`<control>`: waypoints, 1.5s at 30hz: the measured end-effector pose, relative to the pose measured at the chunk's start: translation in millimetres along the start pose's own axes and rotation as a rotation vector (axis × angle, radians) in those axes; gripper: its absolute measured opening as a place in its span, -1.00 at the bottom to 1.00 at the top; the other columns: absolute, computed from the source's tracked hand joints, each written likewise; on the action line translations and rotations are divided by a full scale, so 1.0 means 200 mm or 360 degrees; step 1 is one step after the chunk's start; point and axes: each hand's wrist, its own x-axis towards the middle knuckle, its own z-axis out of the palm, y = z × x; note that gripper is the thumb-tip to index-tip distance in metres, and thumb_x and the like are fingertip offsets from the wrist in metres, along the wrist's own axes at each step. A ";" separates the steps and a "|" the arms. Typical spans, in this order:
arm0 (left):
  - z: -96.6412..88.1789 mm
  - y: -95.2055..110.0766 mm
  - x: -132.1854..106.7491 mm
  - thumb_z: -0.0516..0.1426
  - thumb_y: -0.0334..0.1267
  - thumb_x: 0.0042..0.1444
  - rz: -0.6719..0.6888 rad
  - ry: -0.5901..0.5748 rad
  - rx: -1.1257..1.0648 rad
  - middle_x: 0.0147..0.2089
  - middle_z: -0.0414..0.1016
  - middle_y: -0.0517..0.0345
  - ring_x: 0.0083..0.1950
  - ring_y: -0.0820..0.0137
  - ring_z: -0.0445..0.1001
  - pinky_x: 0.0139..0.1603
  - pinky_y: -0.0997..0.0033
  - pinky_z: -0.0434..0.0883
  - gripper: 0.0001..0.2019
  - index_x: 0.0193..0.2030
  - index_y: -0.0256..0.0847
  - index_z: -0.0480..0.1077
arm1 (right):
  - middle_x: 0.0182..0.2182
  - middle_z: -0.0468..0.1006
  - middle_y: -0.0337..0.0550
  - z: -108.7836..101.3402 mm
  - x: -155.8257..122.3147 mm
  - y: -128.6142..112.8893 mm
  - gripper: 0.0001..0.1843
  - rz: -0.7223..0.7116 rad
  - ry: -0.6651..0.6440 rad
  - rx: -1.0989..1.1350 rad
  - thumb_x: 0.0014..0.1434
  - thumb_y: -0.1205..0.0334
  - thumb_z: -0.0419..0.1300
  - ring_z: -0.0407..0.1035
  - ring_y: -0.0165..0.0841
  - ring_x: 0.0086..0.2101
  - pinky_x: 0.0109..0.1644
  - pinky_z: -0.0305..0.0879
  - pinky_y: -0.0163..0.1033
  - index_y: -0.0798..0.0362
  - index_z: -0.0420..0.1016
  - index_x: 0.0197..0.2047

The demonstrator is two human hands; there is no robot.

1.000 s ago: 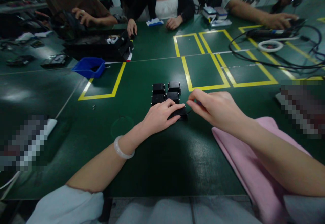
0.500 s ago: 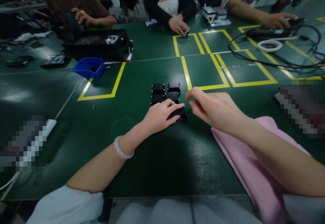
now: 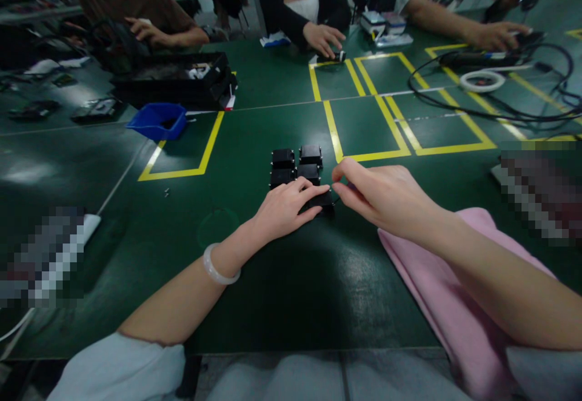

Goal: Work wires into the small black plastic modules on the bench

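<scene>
l hand (image 3: pixel 287 204) spread over nearest blk block (image 3: pixel 324 199) on green table (image 3: pixel 254 304), prob. steadying it but covering part; r hand (image 3: pixel 382 192) pinches thin dark rod (image 3: pixel 337 200) at its r end, grip part-hidden. 4 like blocks (image 3: pixel 310 174) just beyond; pink cloth (image 3: pixel 448 295) nr, blue bin (image 3: pixel 152 122) & metal bits (image 3: pixel 167 192) well off l.

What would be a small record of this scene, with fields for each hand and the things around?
Left hand: rests over the nearest black block
Right hand: curled beside that block's right end; what it holds is unclear
Other black blocks: four visible, two rows of two, beyond the nearest one
Bracelet: pale, on the left wrist
Pink cloth: on the green table, partly hidden by the right forearm
Blue tray: beyond the hands, on the left
</scene>
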 end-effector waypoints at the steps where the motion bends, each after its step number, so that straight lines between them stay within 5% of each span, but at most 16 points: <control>1: 0.00 0.00 0.00 -0.02 -0.08 0.31 0.0001 -0.0001 -0.0004 0.07 0.36 0.10 -0.10 0.32 0.44 -0.12 0.32 0.39 -0.59 0.27 -0.02 0.18 | -0.56 0.44 -0.28 0.00 0.00 0.00 -0.73 0.0012 -0.0004 -0.0014 0.33 0.09 -0.09 0.32 -0.41 -0.55 -0.47 -0.09 -0.33 0.05 0.33 -0.15; 9: 0.00 0.00 0.00 -0.03 -0.07 0.31 0.0001 -0.0009 0.0012 0.07 0.36 0.09 -0.14 0.36 0.44 -0.16 0.35 0.38 -0.57 0.29 0.00 0.16 | -0.51 0.46 -0.28 0.02 0.01 0.01 -0.74 0.0115 0.0057 0.0014 0.30 0.21 -0.10 0.29 -0.42 -0.57 -0.47 -0.06 -0.33 0.08 0.29 -0.03; 15: 0.00 0.00 0.00 -0.02 -0.07 0.31 0.0007 0.0003 0.0014 0.07 0.36 0.11 -0.12 0.33 0.44 -0.15 0.34 0.39 -0.58 0.29 -0.01 0.17 | -0.54 0.45 -0.25 0.02 0.01 0.02 -0.68 0.0093 0.0032 -0.0022 0.33 0.05 -0.11 0.30 -0.40 -0.56 -0.46 -0.06 -0.33 0.07 0.34 -0.14; 21: 0.00 0.00 0.00 -0.02 -0.09 0.31 0.0006 -0.0001 0.0022 0.07 0.35 0.09 -0.11 0.34 0.45 -0.13 0.35 0.39 -0.58 0.28 -0.01 0.18 | -0.51 0.46 -0.27 0.03 0.01 0.01 -0.74 0.0081 0.0065 0.0049 0.27 0.22 -0.08 0.30 -0.42 -0.55 -0.44 -0.03 -0.33 0.08 0.31 -0.04; 26: 0.00 0.00 0.00 -0.01 -0.08 0.31 0.0008 0.0020 0.0010 0.07 0.36 0.08 -0.10 0.33 0.45 -0.13 0.33 0.39 -0.59 0.27 -0.02 0.19 | -0.54 0.45 -0.26 0.03 0.01 0.02 -0.71 0.0036 0.0049 0.0064 0.32 0.08 -0.09 0.31 -0.42 -0.54 -0.44 -0.04 -0.33 0.07 0.34 -0.14; 33: 0.00 0.00 0.00 -0.01 -0.07 0.31 -0.0001 -0.0005 0.0031 0.07 0.36 0.12 -0.15 0.34 0.45 -0.17 0.33 0.39 -0.58 0.29 0.00 0.16 | -0.51 0.46 -0.28 0.03 0.01 0.02 -0.75 0.0043 0.0078 0.0055 0.29 0.21 -0.07 0.29 -0.43 -0.56 -0.45 -0.03 -0.34 0.08 0.31 -0.04; 39: 0.00 0.00 0.00 -0.02 -0.07 0.31 0.0006 0.0011 0.0004 0.08 0.36 0.09 -0.12 0.33 0.45 -0.14 0.33 0.39 -0.58 0.28 -0.02 0.18 | -0.55 0.45 -0.25 0.02 0.01 0.02 -0.69 0.0055 0.0021 0.0031 0.33 0.07 -0.10 0.31 -0.41 -0.55 -0.45 -0.04 -0.33 0.07 0.36 -0.14; 45: 0.00 0.00 0.00 -0.02 -0.07 0.32 0.0006 -0.0009 0.0020 0.06 0.36 0.09 -0.15 0.36 0.44 -0.17 0.36 0.38 -0.58 0.29 -0.01 0.16 | -0.51 0.47 -0.28 0.03 0.01 0.01 -0.75 0.0064 0.0081 0.0044 0.29 0.22 -0.08 0.30 -0.43 -0.55 -0.45 -0.03 -0.33 0.07 0.33 -0.06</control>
